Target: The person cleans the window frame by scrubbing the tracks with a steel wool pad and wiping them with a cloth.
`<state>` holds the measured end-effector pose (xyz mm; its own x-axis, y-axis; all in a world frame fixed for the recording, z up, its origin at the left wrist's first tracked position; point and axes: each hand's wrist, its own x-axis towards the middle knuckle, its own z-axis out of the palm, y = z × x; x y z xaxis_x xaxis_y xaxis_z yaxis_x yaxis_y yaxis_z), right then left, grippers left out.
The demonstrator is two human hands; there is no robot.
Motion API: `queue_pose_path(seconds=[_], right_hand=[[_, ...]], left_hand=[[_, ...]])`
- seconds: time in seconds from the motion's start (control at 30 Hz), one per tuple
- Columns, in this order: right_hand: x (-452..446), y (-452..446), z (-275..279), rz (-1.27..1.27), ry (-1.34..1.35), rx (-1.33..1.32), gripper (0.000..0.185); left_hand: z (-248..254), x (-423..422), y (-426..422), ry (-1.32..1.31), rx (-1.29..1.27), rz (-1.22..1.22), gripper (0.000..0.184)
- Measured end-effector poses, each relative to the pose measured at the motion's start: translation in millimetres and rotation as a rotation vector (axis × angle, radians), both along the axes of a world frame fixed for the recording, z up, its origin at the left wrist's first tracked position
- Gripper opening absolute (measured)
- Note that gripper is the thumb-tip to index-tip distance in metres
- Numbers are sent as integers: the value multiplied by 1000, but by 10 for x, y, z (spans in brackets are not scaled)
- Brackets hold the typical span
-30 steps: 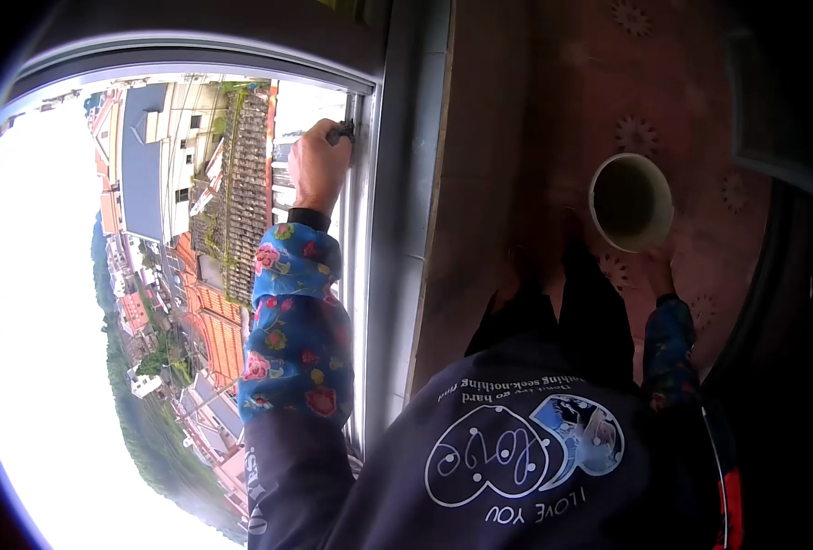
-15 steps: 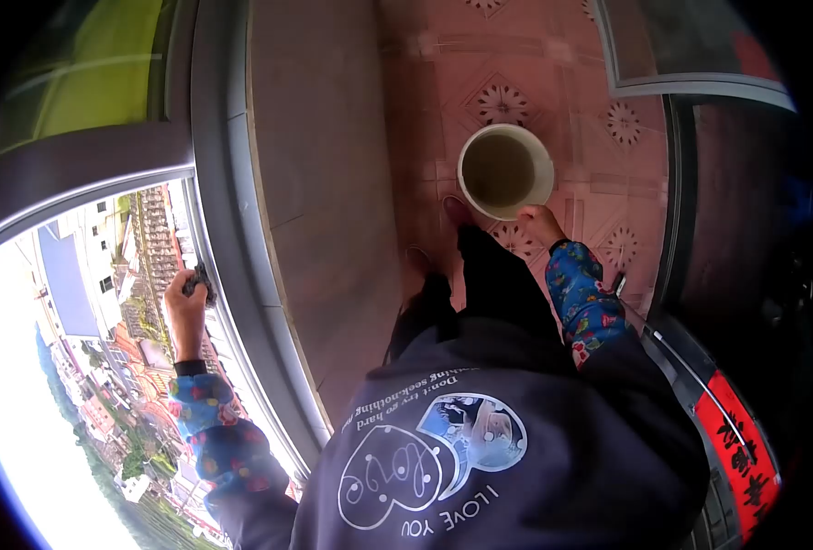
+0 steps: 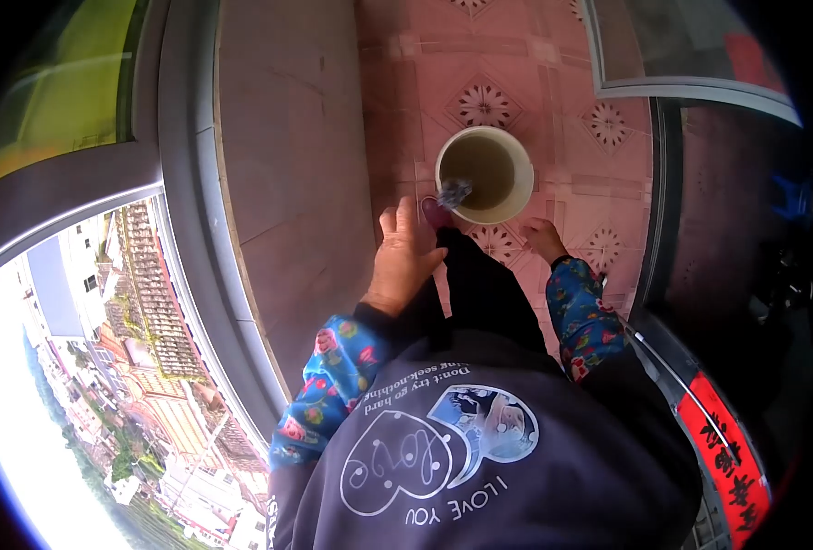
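Note:
My left hand (image 3: 401, 261) is open, its fingers spread, just short of the bucket on its left side. A small crumpled grey rag (image 3: 454, 192), somewhat blurred, is apart from the hand at the near left rim; I cannot tell whether it touches the rim or is in the air. The round whitish bucket (image 3: 522, 188) stands on the floor with murky brownish water (image 3: 491, 170) in it. My right hand (image 3: 543, 240) is beside the bucket's near right edge, fingers curled closed; whatever they hold, if anything, is hidden.
Pink patterned floor tiles (image 3: 571, 174) surround the bucket. A tiled wall (image 3: 287, 165) and an open window frame (image 3: 182, 247) run along the left, with rooftops outside. My shoe (image 3: 436, 213) is close to the bucket. At the right are a dark doorway (image 3: 709, 202) and a red paper banner (image 3: 723, 458).
My left hand has moved from the window frame to the bucket and let go of the rag, which is now at the bucket. My right hand has moved slightly away from the rim.

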<state>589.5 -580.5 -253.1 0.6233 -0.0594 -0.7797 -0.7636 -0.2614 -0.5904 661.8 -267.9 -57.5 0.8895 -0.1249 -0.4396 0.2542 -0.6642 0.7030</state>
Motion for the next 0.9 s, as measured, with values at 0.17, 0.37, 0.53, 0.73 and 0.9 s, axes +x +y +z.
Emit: queue_pose_path(seconds=[0.17, 0.37, 0.53, 0.73, 0.9], right_hand=[[49, 125, -5, 31, 65, 39, 15], [240, 15, -688, 644, -296, -41, 12], [942, 868, 191, 623, -177, 88, 15], [998, 2804, 2272, 965, -698, 241, 17], [-115, 4356, 3311, 1340, -778, 657, 10]], left_hand=[[81, -297, 281, -44, 70, -72, 57], [150, -984, 830, -244, 20, 157, 45], [796, -1572, 903, -289, -88, 330, 44], [1241, -2506, 1364, -695, 32, 547, 31], [1520, -3748, 1940, -903, 378, 1144, 30]])
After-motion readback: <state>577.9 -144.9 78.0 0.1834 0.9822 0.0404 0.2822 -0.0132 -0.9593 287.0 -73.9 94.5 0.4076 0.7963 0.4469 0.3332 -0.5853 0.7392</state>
